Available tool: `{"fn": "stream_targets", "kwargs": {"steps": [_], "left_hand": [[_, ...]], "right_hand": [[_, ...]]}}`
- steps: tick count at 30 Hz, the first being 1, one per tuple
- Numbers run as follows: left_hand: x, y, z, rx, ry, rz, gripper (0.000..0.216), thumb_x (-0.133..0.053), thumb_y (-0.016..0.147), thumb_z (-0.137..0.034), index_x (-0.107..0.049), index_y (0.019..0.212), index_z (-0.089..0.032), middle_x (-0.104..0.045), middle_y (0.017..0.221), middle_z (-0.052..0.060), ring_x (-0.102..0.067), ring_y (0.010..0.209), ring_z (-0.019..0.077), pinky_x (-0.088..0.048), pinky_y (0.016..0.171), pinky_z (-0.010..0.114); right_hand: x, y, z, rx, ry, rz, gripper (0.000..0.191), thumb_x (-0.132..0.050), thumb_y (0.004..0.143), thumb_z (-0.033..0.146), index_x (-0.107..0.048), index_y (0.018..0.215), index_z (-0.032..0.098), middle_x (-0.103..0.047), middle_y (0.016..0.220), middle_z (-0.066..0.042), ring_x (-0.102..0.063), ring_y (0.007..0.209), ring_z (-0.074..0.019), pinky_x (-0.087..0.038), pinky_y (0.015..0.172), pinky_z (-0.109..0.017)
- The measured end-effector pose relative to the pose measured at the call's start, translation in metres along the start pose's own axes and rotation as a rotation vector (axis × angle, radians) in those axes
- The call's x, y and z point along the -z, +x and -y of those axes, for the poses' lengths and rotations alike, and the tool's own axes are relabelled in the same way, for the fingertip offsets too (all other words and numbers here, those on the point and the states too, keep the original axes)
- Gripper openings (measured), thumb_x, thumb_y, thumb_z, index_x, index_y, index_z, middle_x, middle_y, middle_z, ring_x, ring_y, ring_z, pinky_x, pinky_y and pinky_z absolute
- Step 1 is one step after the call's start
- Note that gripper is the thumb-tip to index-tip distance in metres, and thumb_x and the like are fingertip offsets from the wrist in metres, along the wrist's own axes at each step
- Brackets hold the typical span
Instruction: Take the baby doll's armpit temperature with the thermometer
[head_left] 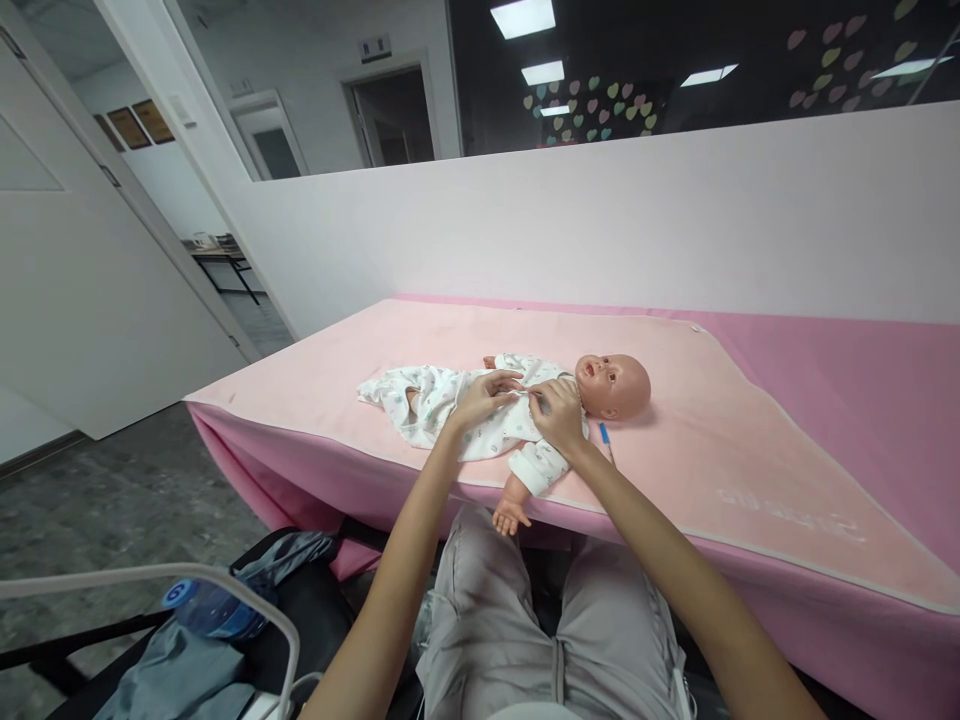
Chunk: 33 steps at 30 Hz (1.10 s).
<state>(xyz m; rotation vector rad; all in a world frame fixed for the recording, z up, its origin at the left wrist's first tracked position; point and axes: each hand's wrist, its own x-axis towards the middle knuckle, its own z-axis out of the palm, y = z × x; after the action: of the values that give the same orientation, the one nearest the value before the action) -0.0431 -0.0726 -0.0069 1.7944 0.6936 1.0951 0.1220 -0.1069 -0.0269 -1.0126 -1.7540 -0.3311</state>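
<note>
A baby doll (619,388) lies on its back, head to the right, dressed in a white printed baby outfit (435,400). My left hand (486,398) rests on the doll's chest, fingertips pinched at the front of the outfit. Facing it, my right hand (559,412) pinches the same front part near the doll's neck. The fingertips of both hands almost meet; the bit of cloth between them is too small to make out. One doll arm (514,505) hangs over the table's near edge. A thin blue-ended stick (604,434) lies beside the doll's shoulder, partly hidden by my right forearm.
Under the doll, a light pink mat (720,450) covers a table with a darker pink cloth (847,380). A white wall with a window rises behind. At lower left, a black chair holds a water bottle (217,608) and grey cloth (176,670); a pale curved tube (277,610) crosses there.
</note>
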Motion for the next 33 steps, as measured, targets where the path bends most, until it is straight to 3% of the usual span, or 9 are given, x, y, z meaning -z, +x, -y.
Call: {"fn": "stream_targets", "kwargs": {"steps": [33], "left_hand": [[-0.0044, -0.0018, -0.0042, -0.052, 0.112, -0.043, 0.036, -0.062, 0.070, -0.019, -0.058, 0.106, -0.014, -0.064, 0.088, 0.007, -0.059, 0.084, 0.0155, -0.045, 0.076, 0.027]], "right_hand": [[0.0023, -0.0024, 0.0022, 0.097, -0.021, 0.056, 0.013, -0.044, 0.080, 0.013, -0.053, 0.073, 0.020, -0.056, 0.071, -0.003, -0.048, 0.075, -0.0178, -0.034, 0.076, -0.033]]}}
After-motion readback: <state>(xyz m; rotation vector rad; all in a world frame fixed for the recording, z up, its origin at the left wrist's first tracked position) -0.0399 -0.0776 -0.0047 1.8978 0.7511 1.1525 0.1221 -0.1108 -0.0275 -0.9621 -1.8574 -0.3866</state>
